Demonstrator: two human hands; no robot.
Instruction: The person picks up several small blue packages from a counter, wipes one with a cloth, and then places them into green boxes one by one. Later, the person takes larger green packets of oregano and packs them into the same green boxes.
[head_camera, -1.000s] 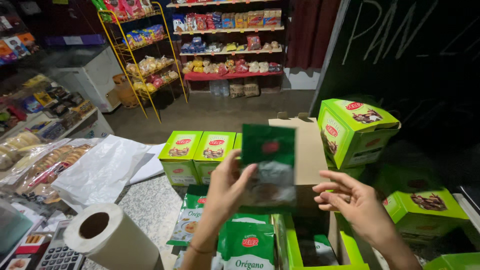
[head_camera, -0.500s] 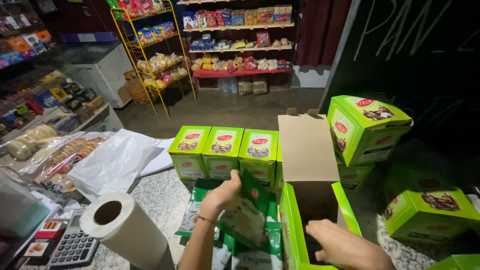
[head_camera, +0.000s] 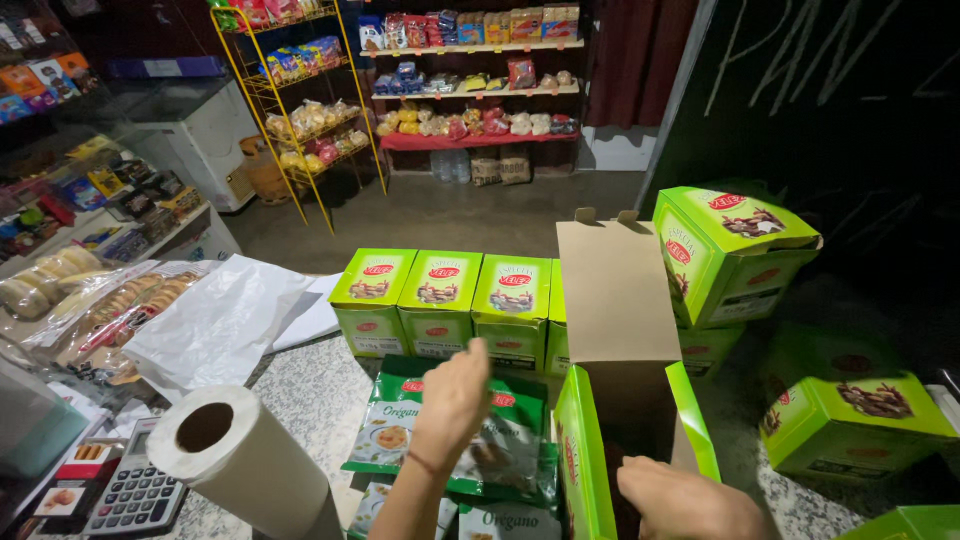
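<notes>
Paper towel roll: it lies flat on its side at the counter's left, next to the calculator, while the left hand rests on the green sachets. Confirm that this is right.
One detail is off. In the head view the paper towel roll stands upright on its end, its hollow core facing up, not flat on its side. The rest holds: it is next to the calculator, and the left hand rests on the green sachets.
</notes>
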